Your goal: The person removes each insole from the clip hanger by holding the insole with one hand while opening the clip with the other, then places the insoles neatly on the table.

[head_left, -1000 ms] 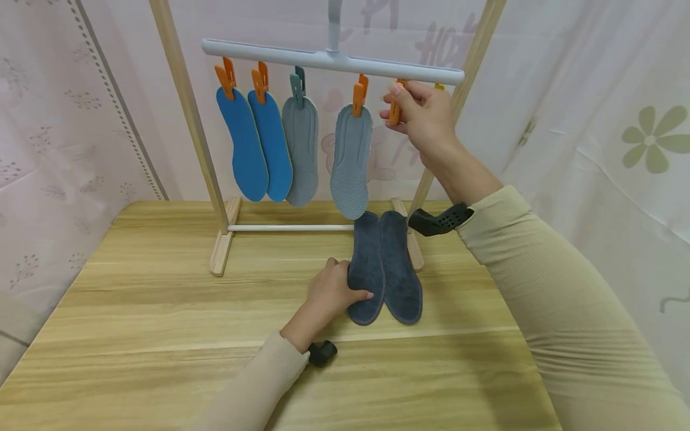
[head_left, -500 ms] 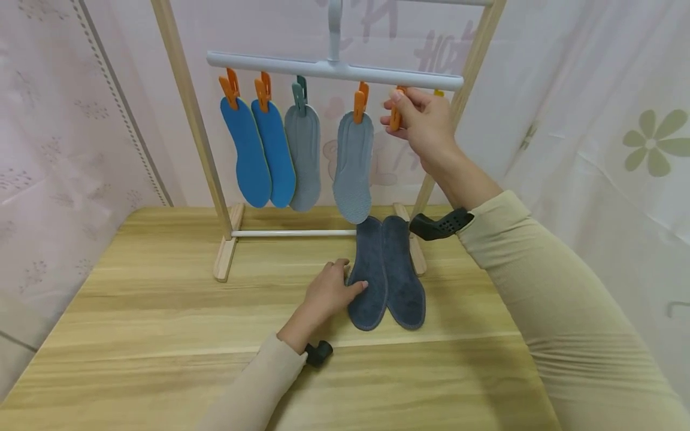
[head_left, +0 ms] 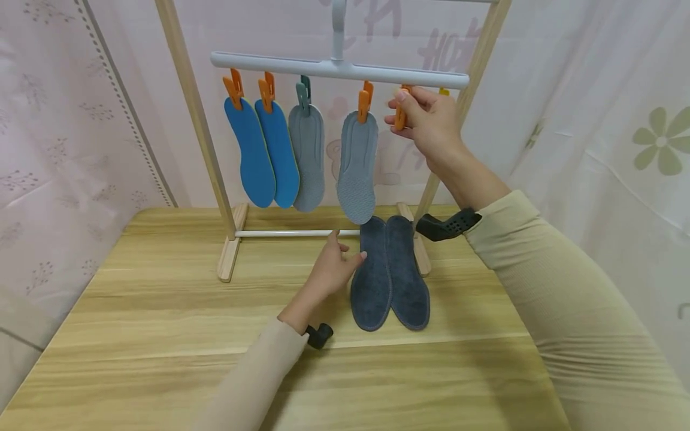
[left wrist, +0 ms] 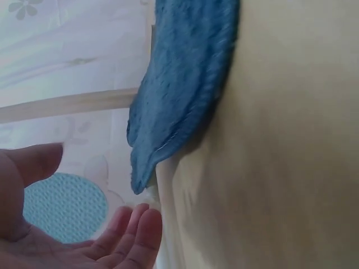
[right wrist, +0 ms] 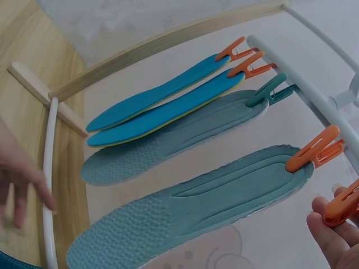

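Left hand (head_left: 331,267) nearer, loose, empty | dark insoles (head_left: 373,281) just right, lengthwise away (a pair!) | right hand (head_left: 433,123) pinching orange clip (head_left: 400,117)

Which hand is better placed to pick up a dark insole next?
Probably the left hand, open beside the dark insoles; the right hand is up at the white bar, pinching an orange clip.

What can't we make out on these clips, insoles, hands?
Yellow piece below the hanger bar, head view: lower part behind the right hand.
Orange clip pinched by that hand, right wrist view: cut off by right edge.
Left hand, right wrist view: blurred, cut off by left edge.
Dark insoles, left wrist view: cut off by top edge.
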Action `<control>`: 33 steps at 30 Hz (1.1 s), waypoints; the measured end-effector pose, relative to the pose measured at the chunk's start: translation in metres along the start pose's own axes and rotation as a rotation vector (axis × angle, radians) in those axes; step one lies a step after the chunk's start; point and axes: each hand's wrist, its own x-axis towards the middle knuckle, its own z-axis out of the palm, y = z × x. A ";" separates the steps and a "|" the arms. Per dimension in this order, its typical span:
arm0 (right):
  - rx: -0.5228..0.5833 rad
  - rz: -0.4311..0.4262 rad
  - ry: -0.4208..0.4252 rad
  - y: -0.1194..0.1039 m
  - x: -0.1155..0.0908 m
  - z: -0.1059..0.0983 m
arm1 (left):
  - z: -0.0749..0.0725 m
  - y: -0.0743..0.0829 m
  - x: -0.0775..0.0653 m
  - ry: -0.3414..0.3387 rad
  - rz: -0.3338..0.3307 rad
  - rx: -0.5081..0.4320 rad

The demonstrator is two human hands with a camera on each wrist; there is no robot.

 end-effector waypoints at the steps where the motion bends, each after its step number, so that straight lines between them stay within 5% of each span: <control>1: 0.004 0.003 -0.001 0.001 0.000 -0.001 | -0.001 0.002 0.003 0.000 -0.007 -0.032; 18: 0.023 -0.020 -0.016 0.006 0.002 -0.001 | -0.010 0.018 0.066 -0.011 -0.121 -0.513; 33: 0.032 -0.021 -0.022 0.009 0.000 -0.003 | -0.007 0.008 0.060 0.016 -0.084 -0.572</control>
